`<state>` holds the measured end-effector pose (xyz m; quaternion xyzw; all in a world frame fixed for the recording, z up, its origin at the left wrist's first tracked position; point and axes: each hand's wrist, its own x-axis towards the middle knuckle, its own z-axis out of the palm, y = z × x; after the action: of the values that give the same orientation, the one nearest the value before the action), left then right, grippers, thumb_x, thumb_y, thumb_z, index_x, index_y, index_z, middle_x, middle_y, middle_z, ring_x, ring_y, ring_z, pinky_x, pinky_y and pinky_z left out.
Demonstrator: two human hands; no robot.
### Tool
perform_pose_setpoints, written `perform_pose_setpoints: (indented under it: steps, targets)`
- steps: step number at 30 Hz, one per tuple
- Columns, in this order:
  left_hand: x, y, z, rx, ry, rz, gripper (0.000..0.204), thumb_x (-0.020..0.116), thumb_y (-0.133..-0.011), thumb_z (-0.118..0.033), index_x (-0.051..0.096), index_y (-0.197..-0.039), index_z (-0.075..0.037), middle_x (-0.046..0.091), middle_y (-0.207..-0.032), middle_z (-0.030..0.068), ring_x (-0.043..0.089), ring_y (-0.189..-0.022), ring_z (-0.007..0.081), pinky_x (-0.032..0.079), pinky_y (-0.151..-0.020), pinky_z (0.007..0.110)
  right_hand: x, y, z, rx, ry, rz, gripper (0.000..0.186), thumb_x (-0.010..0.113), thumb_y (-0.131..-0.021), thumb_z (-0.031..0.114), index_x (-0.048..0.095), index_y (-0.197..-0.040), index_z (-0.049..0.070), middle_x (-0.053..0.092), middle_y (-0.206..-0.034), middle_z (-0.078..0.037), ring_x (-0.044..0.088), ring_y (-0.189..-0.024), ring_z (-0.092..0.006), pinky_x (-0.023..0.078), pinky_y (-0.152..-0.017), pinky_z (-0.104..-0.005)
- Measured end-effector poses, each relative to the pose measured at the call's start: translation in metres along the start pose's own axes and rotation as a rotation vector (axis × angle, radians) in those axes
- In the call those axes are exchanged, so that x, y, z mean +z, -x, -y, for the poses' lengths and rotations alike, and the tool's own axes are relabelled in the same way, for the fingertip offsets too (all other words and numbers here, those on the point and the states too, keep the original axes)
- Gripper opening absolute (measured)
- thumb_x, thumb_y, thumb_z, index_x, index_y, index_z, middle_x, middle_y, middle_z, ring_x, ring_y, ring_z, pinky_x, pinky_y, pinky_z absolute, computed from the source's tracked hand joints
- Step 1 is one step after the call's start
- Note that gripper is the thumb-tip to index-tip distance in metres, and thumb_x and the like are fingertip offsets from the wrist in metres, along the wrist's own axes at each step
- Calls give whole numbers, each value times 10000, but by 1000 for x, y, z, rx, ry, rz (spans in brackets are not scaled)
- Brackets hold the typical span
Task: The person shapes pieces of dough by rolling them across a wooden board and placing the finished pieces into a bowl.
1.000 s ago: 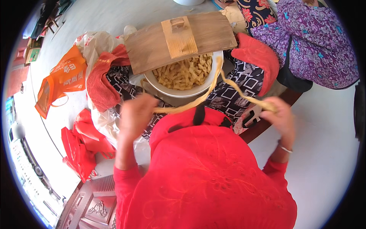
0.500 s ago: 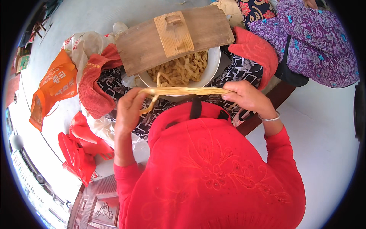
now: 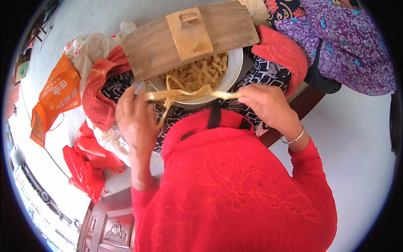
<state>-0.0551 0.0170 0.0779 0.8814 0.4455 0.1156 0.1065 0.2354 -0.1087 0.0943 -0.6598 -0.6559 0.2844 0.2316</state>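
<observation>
A pale yellow flat strip (image 3: 189,92) stretches across in front of me, slack and folded near its middle, with a thinner loose end hanging down on the left. My right hand (image 3: 270,105) pinches its right end between thumb and fingers. Beside the strip's left end is my left hand (image 3: 136,119), fingers raised and smeared by motion, so its hold is unclear. Just beyond them stands a white basin (image 3: 236,69) holding many yellowish-brown twisted strips (image 3: 201,71). A wooden board (image 3: 147,52) lies across the basin's far side, with a smaller wooden block (image 3: 189,35) on top.
Red towels (image 3: 281,52) flank the basin over black-and-white patterned cloth (image 3: 262,75). An orange bag (image 3: 56,94), a whitish plastic bag (image 3: 88,48) and a red bag (image 3: 86,164) are at the left. A person in purple floral clothing (image 3: 344,50) sits at the upper right.
The strip was taut and straight between both hands; now it sags and folds. My left hand has shifted slightly left, fingers lifting. My right hand has moved a little left, still pinching.
</observation>
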Motion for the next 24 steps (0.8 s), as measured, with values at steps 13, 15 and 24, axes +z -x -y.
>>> perform_pose_setpoints:
  steps: [13, 15, 24]
  targets:
    - [35, -46, -85, 88, 941, 483, 230, 582, -926, -250, 614, -837, -40, 585, -689, 192, 568, -642, 386, 459, -592, 412, 9, -28, -2, 170, -186, -147, 243, 624, -895, 159, 572, -695, 30, 518, -552, -129, 538, -488, -261, 387, -461, -351]
    - [39, -62, -71, 112, 808, 340, 240, 590, -919, -265, 628, -831, -45, 597, -691, 190, 568, -630, 387, 456, -576, 413, 27, -27, -15, 217, -356, -2, 256, 594, -904, 138, 558, -686, 9, 511, -542, -118, 533, -480, -210, 383, -466, -328]
    - [66, -62, -80, -363, 1677, 421, 230, 442, -1002, -210, 593, -1039, -40, 405, -622, -55, 315, -526, 33, 232, -459, 196, 65, -70, -2, 128, -1028, -331, 229, 559, -959, 76, 656, -1151, -2, 570, -692, 25, 496, -544, -65, 414, -502, -229]
